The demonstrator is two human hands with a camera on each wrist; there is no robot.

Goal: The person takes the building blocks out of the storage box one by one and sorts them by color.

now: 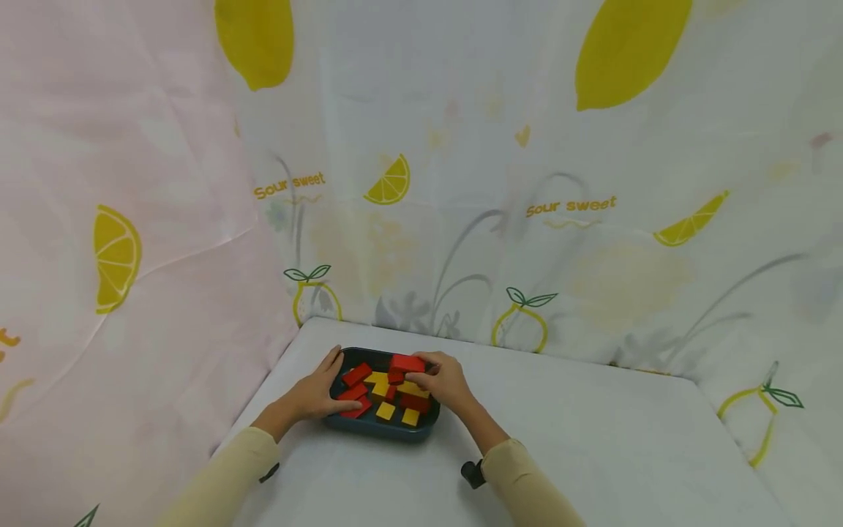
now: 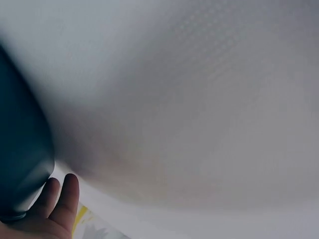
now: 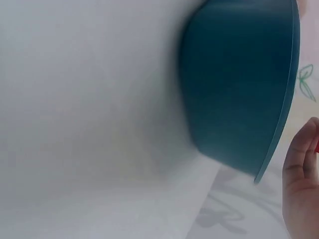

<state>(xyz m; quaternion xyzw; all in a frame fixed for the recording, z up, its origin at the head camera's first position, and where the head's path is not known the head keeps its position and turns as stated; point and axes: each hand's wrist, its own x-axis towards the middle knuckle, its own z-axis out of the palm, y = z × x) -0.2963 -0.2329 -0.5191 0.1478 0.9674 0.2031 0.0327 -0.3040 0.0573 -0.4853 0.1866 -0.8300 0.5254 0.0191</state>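
A dark teal tray (image 1: 403,433) full of red and yellow blocks is on the white tabletop. My left hand (image 1: 315,394) rests against the tray's left end, its fingers fairly straight along the outside and the thumb reaching over the front left part. The left wrist view shows two fingers (image 2: 65,204) beside the teal wall. At the back right of the tray, my right hand (image 1: 448,380) pinches a red block (image 1: 407,363) between thumb and fingers. Only a sliver of red shows by the right hand (image 3: 301,184) in the right wrist view.
Yellow blocks (image 1: 385,410) and red blocks (image 1: 358,375) lie loosely mixed in the tray. The white table (image 1: 560,432) extends to the right. A lemon-print cloth (image 1: 461,241) hangs behind and to the left, close to the table's edges.
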